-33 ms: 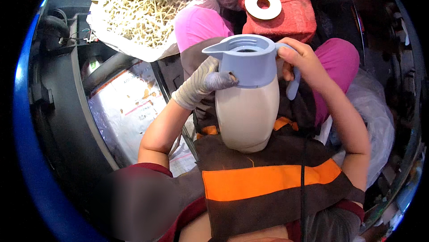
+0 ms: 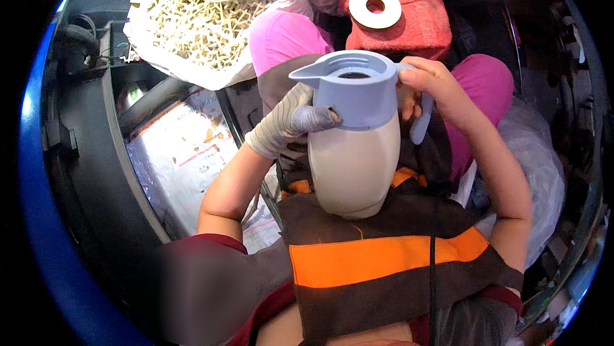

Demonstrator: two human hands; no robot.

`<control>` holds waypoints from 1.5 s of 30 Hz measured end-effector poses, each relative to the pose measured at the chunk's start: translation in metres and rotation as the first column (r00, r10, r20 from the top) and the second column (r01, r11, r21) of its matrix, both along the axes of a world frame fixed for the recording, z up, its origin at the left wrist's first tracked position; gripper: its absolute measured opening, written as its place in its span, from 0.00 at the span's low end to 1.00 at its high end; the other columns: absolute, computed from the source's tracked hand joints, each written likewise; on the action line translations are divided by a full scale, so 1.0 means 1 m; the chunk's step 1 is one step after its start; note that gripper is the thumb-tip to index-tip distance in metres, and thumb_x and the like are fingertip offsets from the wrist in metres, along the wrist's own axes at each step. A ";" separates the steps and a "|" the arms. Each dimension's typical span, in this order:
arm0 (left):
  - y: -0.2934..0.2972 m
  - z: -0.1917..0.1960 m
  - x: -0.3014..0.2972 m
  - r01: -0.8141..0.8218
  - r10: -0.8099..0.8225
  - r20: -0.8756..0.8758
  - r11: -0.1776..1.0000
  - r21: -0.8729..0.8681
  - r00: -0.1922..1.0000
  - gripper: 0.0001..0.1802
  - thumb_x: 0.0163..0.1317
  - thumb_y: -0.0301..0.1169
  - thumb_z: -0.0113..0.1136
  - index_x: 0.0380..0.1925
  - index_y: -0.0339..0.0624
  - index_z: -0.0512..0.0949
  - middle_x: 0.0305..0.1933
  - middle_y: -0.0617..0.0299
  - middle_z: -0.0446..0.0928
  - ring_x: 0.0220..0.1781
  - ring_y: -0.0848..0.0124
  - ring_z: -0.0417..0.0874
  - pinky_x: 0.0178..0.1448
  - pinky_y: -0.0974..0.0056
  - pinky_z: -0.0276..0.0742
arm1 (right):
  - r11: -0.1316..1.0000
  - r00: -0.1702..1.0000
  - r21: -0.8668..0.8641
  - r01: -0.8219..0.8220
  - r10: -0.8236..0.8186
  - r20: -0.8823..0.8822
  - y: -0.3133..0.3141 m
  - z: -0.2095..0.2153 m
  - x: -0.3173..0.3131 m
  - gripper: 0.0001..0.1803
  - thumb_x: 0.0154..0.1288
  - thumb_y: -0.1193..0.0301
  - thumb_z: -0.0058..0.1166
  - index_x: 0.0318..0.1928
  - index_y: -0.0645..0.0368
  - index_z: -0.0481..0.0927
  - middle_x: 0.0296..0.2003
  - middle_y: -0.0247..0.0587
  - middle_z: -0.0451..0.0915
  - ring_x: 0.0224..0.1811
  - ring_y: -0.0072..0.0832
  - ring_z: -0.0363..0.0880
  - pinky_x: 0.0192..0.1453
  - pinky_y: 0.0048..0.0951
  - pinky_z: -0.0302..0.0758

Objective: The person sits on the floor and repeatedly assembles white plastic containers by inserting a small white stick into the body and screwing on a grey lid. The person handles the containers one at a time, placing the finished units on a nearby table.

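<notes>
A vacuum jug (image 2: 352, 160) with a cream body and a blue-grey spouted top stands upright at my lap, its spout to the left. There is no lid over its round mouth, and the inside looks dark. My left hand (image 2: 291, 119), in a worn grey glove with the thumb tip showing through, wraps round the jug's left side below the spout. Bare, my right hand (image 2: 432, 84) grips the top of the jug's handle (image 2: 420, 125) on the right, the thumb close to the rim.
Beyond my knees, a white sack (image 2: 211, 74) holds many small pale sticks or pieces. A white ring (image 2: 375, 7) lies on a red cloth-covered block (image 2: 416, 26). Printed sheets under plastic (image 2: 179, 148) lie at left beside a black frame (image 2: 115, 154). A clear plastic bag (image 2: 531, 167) is at right.
My right hand's fingers have shifted slightly on the handle. The jug and my left hand stay almost where they were.
</notes>
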State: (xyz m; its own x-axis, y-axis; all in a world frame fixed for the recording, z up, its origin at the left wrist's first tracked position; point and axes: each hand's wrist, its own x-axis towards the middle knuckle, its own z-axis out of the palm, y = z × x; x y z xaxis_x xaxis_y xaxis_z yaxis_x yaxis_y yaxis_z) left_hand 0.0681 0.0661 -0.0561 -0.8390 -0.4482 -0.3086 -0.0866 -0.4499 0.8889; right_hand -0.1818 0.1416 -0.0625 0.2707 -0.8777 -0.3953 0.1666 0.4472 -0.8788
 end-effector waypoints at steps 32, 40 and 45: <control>-0.120 0.129 -0.151 -0.103 0.130 -0.092 0.079 -0.992 0.987 0.39 0.47 0.43 0.67 0.58 0.33 0.67 0.56 0.44 0.70 0.58 0.51 0.71 0.62 0.55 0.67 | 0.711 0.682 -0.628 0.316 -0.631 -0.371 -0.040 0.023 -0.087 0.22 0.58 0.63 0.59 0.49 0.65 0.79 0.32 0.38 0.82 0.33 0.19 0.77 0.39 0.22 0.73; -0.107 0.122 -0.187 0.318 0.133 0.302 -0.124 -0.940 0.944 0.36 0.47 0.47 0.63 0.55 0.40 0.71 0.56 0.46 0.71 0.56 0.50 0.73 0.59 0.55 0.70 | 0.741 0.675 -0.637 0.212 -0.582 -0.454 -0.050 0.023 -0.089 0.23 0.56 0.57 0.58 0.46 0.62 0.79 0.36 0.49 0.81 0.35 0.34 0.81 0.44 0.30 0.74; -0.104 0.121 -0.189 0.246 0.097 0.230 -0.210 -0.946 0.968 0.37 0.47 0.45 0.64 0.56 0.38 0.70 0.53 0.46 0.73 0.53 0.53 0.76 0.56 0.56 0.72 | 0.794 0.324 -0.606 0.047 -0.586 -0.743 -0.021 -0.008 -0.096 0.19 0.64 0.57 0.49 0.47 0.58 0.70 0.35 0.51 0.79 0.37 0.50 0.78 0.42 0.44 0.74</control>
